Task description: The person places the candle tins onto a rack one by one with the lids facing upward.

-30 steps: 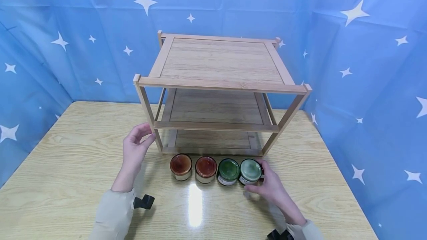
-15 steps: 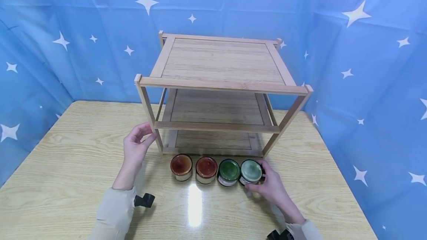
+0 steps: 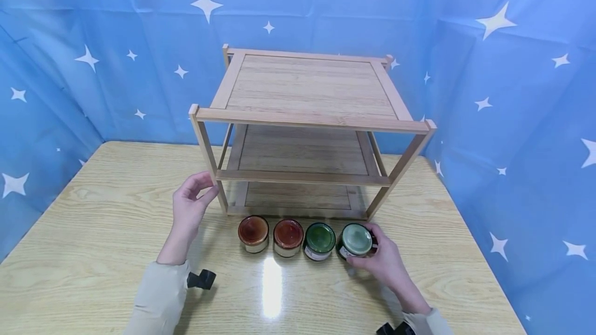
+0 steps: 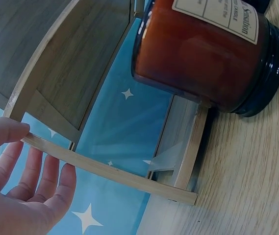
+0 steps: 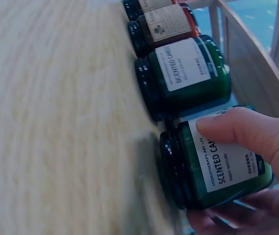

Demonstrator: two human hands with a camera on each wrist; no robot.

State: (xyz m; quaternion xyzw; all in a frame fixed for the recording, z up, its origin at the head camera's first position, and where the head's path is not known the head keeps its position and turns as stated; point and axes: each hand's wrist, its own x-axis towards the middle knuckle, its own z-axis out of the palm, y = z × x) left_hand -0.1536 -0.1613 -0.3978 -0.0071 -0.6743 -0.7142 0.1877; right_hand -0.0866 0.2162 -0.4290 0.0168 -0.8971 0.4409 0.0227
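Observation:
My right hand (image 3: 384,260) holds a scented candle (image 5: 227,161) in a green glass jar, thumb across its white label and fingers on the far side. The jar stands upside down, its dark lid low at the tabletop. A small gap parts it from a second, darker green candle (image 3: 320,239) on its left. Further left are two amber-brown candles (image 3: 287,235), also lid-down. My left hand (image 3: 191,203) grips the front left post of a wooden shelf rack (image 3: 302,118), thumb on one side and fingertips along the other in the left wrist view.
The rack has three tiers and stands just behind the candle row. Blue cloth (image 3: 139,40) with white stars hangs behind and at both sides of the wooden table (image 3: 93,252). A black wrist strap (image 3: 201,279) shows at the left sleeve.
My right hand has shifted the lighter green candle slightly right, opening a gap from the darker green one. The left hand keeps its place on the rack post.

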